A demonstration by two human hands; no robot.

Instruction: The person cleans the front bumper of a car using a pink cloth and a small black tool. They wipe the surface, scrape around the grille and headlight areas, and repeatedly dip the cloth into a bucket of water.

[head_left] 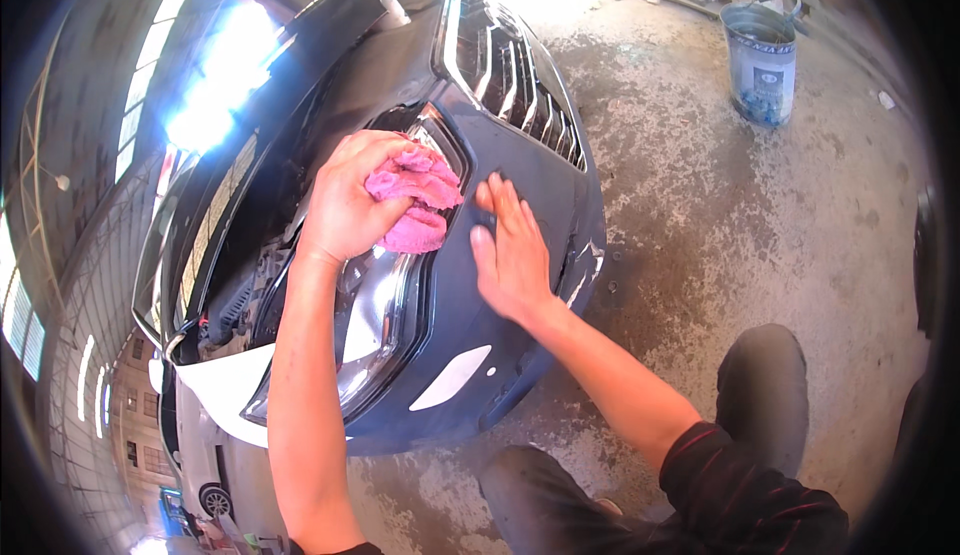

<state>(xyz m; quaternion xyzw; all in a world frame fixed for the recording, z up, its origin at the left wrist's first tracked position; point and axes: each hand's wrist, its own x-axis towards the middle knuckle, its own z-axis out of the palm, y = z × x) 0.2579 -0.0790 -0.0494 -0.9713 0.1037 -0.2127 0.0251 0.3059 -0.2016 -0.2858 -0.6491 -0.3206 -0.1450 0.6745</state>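
Note:
My left hand (345,200) is closed round a crumpled pink cloth (418,183) over the upper part of a car's headlight (375,315). Just to its right, my right hand (515,255) lies flat with the fingers stretched out on the dark blue-grey front bumper (470,300), holding nothing. The cloth and left hand hide part of the lamp. Beyond my hands sits the slatted chrome grille (520,85). Lower on the bumper is a white patch (450,378) with a small pale dot beside it.
The car's hood is raised at the left, baring the engine bay (240,305). A white fender (225,385) adjoins the headlight. On the worn concrete floor (670,215) stands a bucket (760,70) at the far right. My bent knees (765,385) are close to the bumper.

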